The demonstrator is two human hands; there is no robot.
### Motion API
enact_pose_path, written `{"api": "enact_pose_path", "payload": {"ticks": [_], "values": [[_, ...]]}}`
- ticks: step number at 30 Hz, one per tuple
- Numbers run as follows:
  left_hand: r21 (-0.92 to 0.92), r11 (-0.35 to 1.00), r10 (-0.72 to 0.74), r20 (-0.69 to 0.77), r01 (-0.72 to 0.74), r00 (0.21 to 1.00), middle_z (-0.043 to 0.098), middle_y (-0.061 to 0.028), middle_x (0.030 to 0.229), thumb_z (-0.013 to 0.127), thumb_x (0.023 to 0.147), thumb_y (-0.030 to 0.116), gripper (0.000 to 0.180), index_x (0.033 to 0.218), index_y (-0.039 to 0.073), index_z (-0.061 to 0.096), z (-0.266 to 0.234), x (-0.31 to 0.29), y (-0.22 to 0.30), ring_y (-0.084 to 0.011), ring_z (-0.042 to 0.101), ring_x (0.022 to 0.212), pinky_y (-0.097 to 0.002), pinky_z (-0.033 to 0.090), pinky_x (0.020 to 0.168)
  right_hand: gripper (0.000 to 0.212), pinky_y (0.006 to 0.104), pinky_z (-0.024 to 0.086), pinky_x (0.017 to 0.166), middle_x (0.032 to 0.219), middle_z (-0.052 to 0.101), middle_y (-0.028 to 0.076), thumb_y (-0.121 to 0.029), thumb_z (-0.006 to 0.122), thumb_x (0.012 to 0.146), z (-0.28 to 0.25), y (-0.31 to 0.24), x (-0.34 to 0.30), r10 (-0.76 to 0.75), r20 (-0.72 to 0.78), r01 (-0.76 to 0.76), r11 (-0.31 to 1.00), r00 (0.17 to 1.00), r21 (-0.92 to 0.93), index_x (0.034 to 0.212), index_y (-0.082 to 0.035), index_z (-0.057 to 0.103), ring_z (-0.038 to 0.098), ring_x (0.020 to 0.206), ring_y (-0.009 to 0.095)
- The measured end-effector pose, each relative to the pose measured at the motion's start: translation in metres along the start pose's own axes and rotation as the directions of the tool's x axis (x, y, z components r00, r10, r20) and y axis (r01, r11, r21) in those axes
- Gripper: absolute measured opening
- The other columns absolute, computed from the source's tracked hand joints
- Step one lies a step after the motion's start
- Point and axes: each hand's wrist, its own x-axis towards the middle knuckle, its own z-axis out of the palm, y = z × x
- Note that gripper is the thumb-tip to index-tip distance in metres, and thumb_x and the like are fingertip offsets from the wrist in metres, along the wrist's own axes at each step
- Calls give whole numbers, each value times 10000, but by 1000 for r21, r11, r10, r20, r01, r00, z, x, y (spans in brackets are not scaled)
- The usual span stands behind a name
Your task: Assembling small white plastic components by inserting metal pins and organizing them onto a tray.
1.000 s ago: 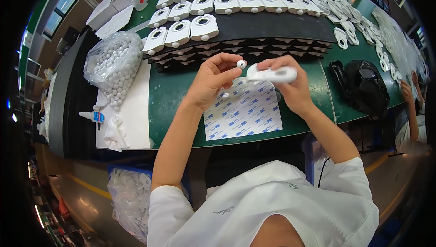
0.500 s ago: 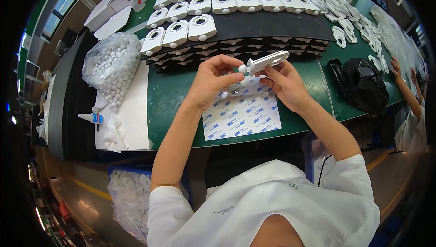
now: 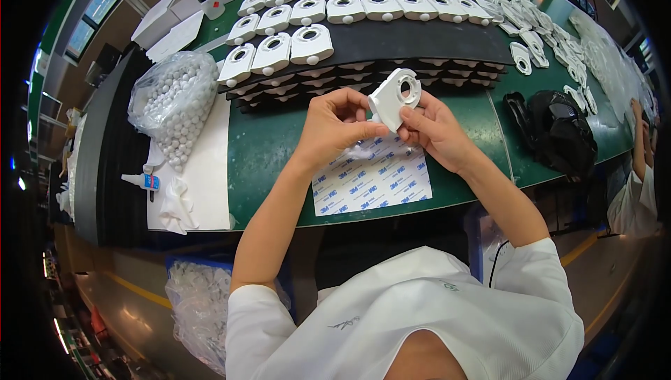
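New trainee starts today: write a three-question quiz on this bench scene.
1. True or false: both hands hold the white plastic part above the green mat.
2. Which lies directly under the hands? A) printed backing sheet B) black bag C) bag of white balls
3. Fill in: the small glue bottle lies to the person's ____.

Key: 1 true; 2 A; 3 left.

My hands hold a part (image 3: 395, 97) above the sticker sheet (image 3: 370, 181), rows of parts (image 3: 328, 13) behind it, bag of balls (image 3: 175, 104) left, glue bottle (image 3: 142, 181) before the bag.
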Motion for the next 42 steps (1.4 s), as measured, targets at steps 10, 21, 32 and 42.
{"api": "enact_pose_path", "payload": {"ticks": [10, 21, 32, 42], "values": [[31, 965, 263, -140, -262, 955, 466, 47, 630, 721, 705, 114, 416, 1047, 52, 492, 0, -1, 2, -5, 393, 544, -140, 294, 491, 202, 201, 434, 597, 805, 539, 27, -194, 519, 894, 24, -11, -11, 334, 116, -303, 587, 935, 751, 998, -21, 513, 492, 689, 77], [82, 949, 311, -376, -303, 873, 443, 30, 568, 379, 948, 341, 361, 851, 39, 551, -10, 1, 2, -26, 353, 516, -182, 254, 465, 395, 195, 405, 576, 759, 580, 33, -194, 577, 842, 19, -79, 49, -395, -186, 228, 788, 899, -572, 1156, 18, 466, 490, 663, 62], [81, 954, 297, -368, -288, 881, 443, 24, 575, 356, 953, 340, 384, 839, 37, 563, -12, 1, 2, -22, 351, 505, -168, 247, 451, 371, 191, 445, 558, 747, 567, 28, -191, 622, 801, 13, -87, 110, -81, -155, -45, 737, 985, -674, 1081, 44, 565, 512, 653, 68], [111, 952, 306, -401, -286, 864, 444, 25, 562, 372, 951, 320, 363, 834, 35, 565, -11, 2, 1, -23, 353, 502, -172, 246, 447, 350, 221, 506, 575, 856, 609, 82, -191, 650, 779, 10, -94, 83, -278, -82, 83, 533, 957, -842, 1020, 53, 580, 591, 674, 108]]}}
